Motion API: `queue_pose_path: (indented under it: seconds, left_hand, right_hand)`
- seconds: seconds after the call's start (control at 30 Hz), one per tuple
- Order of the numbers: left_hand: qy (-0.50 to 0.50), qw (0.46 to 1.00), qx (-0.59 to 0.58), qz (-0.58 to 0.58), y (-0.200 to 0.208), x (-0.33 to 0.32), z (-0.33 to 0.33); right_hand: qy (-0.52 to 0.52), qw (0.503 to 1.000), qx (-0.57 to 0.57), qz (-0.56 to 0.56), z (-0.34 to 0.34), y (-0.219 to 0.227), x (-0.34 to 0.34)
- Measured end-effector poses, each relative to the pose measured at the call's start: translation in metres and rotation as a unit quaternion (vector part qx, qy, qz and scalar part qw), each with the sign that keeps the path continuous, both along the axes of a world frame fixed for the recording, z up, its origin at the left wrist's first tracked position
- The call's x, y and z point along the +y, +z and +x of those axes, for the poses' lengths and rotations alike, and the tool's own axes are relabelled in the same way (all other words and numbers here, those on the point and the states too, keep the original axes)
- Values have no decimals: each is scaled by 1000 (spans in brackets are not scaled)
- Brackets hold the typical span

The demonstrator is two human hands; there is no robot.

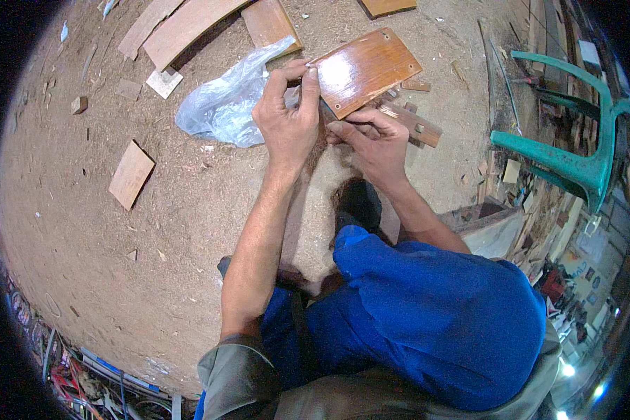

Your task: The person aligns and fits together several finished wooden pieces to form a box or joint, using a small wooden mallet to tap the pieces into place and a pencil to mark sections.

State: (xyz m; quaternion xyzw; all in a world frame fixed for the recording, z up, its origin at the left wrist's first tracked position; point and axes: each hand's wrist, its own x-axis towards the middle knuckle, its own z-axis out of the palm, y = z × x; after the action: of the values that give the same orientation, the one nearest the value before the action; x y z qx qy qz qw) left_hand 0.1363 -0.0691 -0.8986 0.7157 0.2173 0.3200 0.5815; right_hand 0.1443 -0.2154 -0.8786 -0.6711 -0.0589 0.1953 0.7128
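Note:
A glossy varnished wooden board (367, 70) with small corner holes is in front of me. My left hand (290, 115) is closed in a pinch, thumb and forefinger meeting at the board's left corner. Something tiny and pale may sit between those fingertips; it is too small to name. Just below the board's near edge is my right hand (378, 143), its thumb pressed against bent fingers. What it grips, if anything, is hidden. A brown wooden piece with a slot or hole (421, 130) shows beyond the right hand, partly covered by it.
A crumpled clear plastic bag (220, 105) lies left of my left hand. Wooden panels (189, 31) and a loose wooden piece (131, 175) lie on the dusty floor (70, 231). At right stands a green plastic chair (598, 154) beside stacked timber. My blue-trousered knee (441, 315) is close below.

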Motion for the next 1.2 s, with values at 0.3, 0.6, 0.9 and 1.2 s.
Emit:
queue_pose_path:
  seconds: [0.3, 0.6, 0.9, 1.2]
  left_hand:
    - [-12, 1000, -10, 6, 1, 1, -1]
    - [-20, 1000, -2, 12, 6, 2, -2]
    - [-12, 1000, -18, 7, 3, 1, -2]
    - [11, 999, -9, 36, -1, -5, -7]
  right_hand:
    - [5, 1000, -8, -17, -3, -3, -2]
    - [4, 1000, -17, -22, -4, 1, -1]
    - [7, 999, -33, 7, -3, -6, -3]
    - [-3, 1000, -13, 6, -7, -3, -2]
